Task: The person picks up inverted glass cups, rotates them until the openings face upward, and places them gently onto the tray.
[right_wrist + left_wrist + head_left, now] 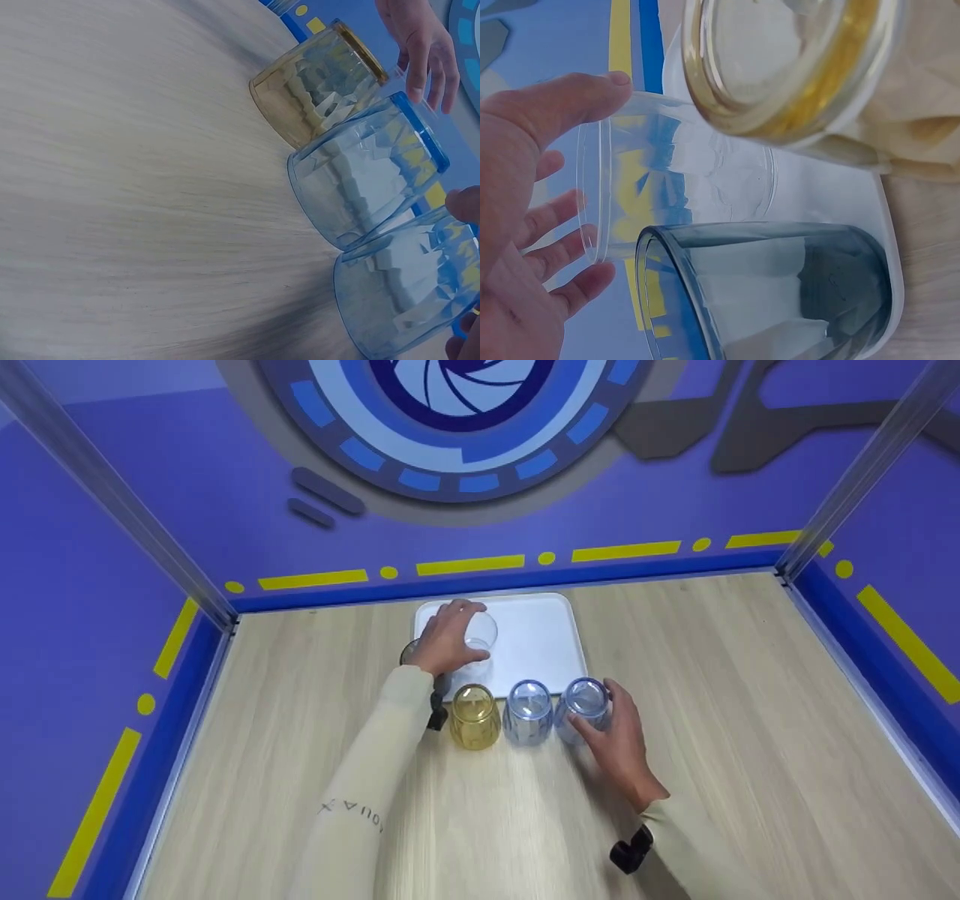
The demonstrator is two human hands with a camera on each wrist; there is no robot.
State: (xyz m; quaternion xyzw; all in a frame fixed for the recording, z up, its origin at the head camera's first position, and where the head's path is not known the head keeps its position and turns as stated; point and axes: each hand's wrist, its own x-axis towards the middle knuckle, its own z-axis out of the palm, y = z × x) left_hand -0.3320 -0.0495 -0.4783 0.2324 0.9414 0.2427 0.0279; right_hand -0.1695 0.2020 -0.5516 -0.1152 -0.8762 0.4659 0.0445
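On the white tray [536, 641], an upright clear glass [697, 172] stands beside a dark grey glass [772, 292], which the left hand mostly hides in the head view. My left hand [444, 639] is around the clear glass's rim, thumb and fingers spread loosely at its edge. In front of the tray an amber glass [474, 724], a blue glass [529, 712] and a second blue glass [585, 699] line up bottom up. With thumb and fingers on opposite sides, my right hand [621, 739] grips the rightmost blue glass near its base.
The light wooden table [720, 697] carries the tray near its back edge. Purple-blue panels [525, 532] with yellow marks enclose the back and both sides, joined by metal corner posts [847, 472].
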